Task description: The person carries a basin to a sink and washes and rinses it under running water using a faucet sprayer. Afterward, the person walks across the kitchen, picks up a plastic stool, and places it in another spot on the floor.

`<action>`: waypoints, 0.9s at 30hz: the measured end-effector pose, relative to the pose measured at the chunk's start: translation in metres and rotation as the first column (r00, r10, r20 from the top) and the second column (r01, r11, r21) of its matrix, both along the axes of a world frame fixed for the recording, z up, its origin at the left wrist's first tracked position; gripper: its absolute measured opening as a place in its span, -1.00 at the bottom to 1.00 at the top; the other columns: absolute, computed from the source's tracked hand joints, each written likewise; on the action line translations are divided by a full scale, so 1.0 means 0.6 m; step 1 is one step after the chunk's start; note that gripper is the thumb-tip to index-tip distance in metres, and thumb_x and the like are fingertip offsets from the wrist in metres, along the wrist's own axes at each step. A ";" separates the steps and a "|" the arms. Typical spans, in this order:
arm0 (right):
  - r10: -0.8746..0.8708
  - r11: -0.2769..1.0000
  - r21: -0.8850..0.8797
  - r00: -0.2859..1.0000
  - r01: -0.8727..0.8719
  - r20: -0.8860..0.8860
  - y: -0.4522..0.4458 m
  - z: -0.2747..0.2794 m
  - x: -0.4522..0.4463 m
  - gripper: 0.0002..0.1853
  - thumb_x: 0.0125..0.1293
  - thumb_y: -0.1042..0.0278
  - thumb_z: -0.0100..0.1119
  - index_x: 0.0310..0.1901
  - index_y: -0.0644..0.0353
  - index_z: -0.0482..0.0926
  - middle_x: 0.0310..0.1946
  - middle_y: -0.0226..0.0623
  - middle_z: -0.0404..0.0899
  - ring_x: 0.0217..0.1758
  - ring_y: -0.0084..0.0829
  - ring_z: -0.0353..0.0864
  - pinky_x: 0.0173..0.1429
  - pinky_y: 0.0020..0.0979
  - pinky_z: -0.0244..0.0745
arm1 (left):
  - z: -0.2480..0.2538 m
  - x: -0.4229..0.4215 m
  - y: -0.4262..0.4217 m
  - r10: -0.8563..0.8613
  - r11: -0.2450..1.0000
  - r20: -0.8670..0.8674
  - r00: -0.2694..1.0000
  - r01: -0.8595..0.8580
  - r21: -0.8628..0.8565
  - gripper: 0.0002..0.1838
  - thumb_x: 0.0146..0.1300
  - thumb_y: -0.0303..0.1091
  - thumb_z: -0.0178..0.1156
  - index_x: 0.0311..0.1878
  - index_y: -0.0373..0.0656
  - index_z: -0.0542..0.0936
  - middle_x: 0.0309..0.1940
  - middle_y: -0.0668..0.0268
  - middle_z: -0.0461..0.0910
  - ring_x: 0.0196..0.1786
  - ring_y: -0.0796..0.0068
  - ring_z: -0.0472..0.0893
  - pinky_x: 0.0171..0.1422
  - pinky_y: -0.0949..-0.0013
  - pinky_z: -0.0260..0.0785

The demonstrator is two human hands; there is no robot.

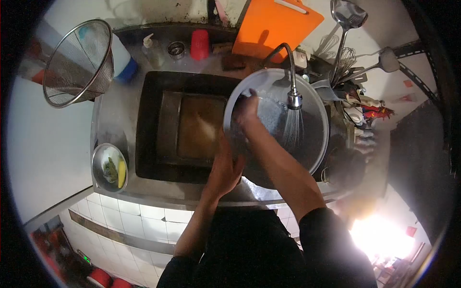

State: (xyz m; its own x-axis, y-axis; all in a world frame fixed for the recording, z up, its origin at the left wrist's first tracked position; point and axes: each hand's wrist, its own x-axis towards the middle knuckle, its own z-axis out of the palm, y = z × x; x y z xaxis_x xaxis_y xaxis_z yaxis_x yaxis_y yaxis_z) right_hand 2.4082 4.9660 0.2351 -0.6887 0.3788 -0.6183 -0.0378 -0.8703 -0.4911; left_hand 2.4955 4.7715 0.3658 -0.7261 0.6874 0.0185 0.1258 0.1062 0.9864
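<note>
Water sprays from the flexible faucet head (295,100) into a large, pale translucent basin (314,158) at the right side of the dark sink (146,144). My right hand (247,113) is inside the basin near its left wall, blurred, and its fingers are partly hidden. My left hand (225,165) is against the basin's outer left side, above the sink's front right part, with the fingers pointing up and the thumb apart. Brownish water (194,120) lies in the sink's inner well.
A metal bowl (96,168) with green and yellow pieces is at the left. Behind the sink are a soap bottle (152,52), a red cup (200,44) and an orange board (276,29). A mesh strainer (79,62) stands upper left; ladles (348,17) are upper right.
</note>
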 end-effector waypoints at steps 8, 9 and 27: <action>-0.419 0.883 0.151 0.891 0.445 -0.173 0.175 -0.017 0.053 -0.47 0.36 -0.07 -0.14 0.13 0.18 0.46 0.10 -0.18 0.52 0.17 -0.17 0.46 0.32 -0.18 0.28 | 0.007 0.000 0.002 -0.014 1.000 0.062 0.998 0.015 -0.017 -0.10 0.26 -0.55 0.00 0.50 -0.29 -0.35 0.47 -0.25 -0.07 0.49 -0.24 0.07 0.53 -0.02 -0.02; -0.351 0.899 0.235 0.929 0.369 -0.114 0.178 -0.016 0.073 -0.47 0.36 -0.07 -0.14 0.13 0.18 0.46 0.10 -0.17 0.52 0.17 -0.17 0.46 0.32 -0.17 0.28 | 0.011 0.001 -0.001 -0.027 0.999 0.094 0.995 0.028 -0.016 -0.09 0.26 -0.55 -0.01 0.50 -0.29 -0.38 0.48 -0.25 -0.11 0.51 -0.23 0.03 0.54 -0.03 -0.04; -0.298 -0.895 -0.361 -0.254 -0.261 0.920 0.286 0.065 0.271 -0.49 0.37 -0.01 -0.08 0.20 0.16 0.46 0.17 -0.15 0.48 0.27 -0.11 0.40 0.37 -0.05 0.25 | -0.002 -0.003 -0.006 0.015 0.999 -0.060 0.998 -0.013 0.038 -0.06 0.30 -0.52 0.02 0.48 -0.25 -0.46 0.46 -0.30 -0.09 0.48 -0.26 0.08 0.54 -0.09 -0.04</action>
State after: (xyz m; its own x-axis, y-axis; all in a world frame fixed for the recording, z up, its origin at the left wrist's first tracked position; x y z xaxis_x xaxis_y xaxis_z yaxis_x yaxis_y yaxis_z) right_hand 2.5709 5.1375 0.2740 -0.5001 0.0715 -0.8630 -0.2202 0.9533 0.2065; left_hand 2.4939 4.7681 0.3646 -0.7322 0.6753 0.0880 0.1836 0.0713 0.9804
